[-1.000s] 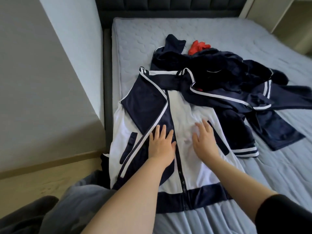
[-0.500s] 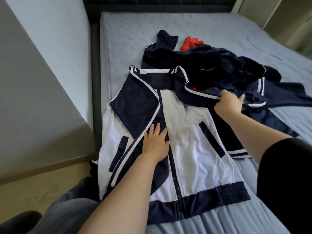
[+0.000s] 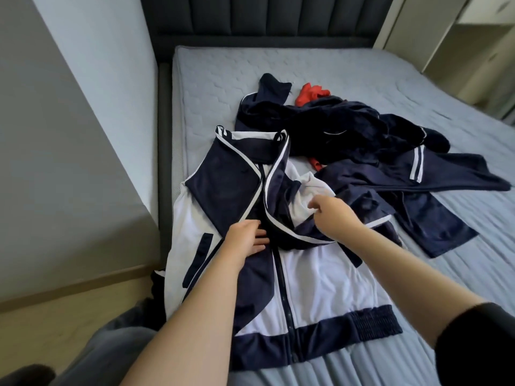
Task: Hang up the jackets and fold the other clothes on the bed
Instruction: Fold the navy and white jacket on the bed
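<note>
The bed fills the view, grey-blue mattress running up to a dark padded headboard. Spread face-up on the near left of it is the navy-and-white jacket, zip closed, ribbed hem towards the person, collar towards the headboard. Just beyond and to the right lies a heap of navy clothes, touching the jacket's shoulder, with white-striped navy trousers trailing off right. A red garment pokes out at the far edge of the heap. One sleeve lies doubled over the jacket's chest, and the right hand has its fingers curled into that bunched fabric. The left hand lies flat, fingers straight, pressing the front beside the zip.
</note>
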Motion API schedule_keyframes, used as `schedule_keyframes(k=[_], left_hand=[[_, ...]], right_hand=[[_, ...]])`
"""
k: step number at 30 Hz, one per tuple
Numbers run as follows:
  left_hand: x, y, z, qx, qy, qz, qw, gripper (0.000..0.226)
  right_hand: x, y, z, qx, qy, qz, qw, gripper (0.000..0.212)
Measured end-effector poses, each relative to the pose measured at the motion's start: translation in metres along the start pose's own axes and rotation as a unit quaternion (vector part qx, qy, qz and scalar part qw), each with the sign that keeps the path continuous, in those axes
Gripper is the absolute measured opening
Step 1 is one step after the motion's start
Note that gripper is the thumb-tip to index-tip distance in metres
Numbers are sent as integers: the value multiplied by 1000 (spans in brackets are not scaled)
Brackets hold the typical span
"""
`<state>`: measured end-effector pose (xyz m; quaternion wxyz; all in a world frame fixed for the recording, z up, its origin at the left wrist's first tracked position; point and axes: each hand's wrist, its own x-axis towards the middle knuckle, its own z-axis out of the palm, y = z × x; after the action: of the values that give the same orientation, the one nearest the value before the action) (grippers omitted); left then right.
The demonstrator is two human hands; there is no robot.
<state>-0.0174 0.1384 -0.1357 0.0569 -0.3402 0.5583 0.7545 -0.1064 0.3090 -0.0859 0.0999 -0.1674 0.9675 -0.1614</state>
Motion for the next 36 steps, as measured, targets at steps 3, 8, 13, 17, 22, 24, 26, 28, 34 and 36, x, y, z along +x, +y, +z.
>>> schedule_keyframes(k=[3, 8, 13, 17, 22, 24, 26, 28, 34, 36], left_hand=[[-8, -8, 6, 75, -38, -15, 996, 30], [-12, -12, 5, 61, -45, -23, 997, 21], [-10, -13, -1, 60, -32, -16, 998, 13], [-5, -14, -1, 135, 2, 43, 990, 16], [7, -8, 7, 271, 48, 124, 953, 35], [13, -1, 11, 281, 48, 123, 951, 38], [20, 6, 15, 298, 64, 129, 943, 37], [27, 12, 20, 337, 85, 147, 926, 34], [54, 14, 25, 325, 86, 139, 931, 16], [60, 16, 19, 115, 91, 58, 987, 17]], right_hand=[[-14, 18, 15, -215, -84, 29, 973, 27], [-44, 5, 24, -266, -262, 24, 927, 29], [-44, -30, 22, 61, -362, 44, 929, 28], [-16, -26, 20, 114, -102, 52, 987, 26], [20, -23, 18, 160, 35, 113, 980, 32], [38, -25, 18, 173, 32, 128, 976, 26], [56, -28, 21, 215, 27, 151, 965, 26], [70, -29, 26, 248, 15, 190, 950, 29], [107, -27, 43, 370, 44, 268, 888, 36], [118, -15, 46, 299, 84, 233, 922, 26]])
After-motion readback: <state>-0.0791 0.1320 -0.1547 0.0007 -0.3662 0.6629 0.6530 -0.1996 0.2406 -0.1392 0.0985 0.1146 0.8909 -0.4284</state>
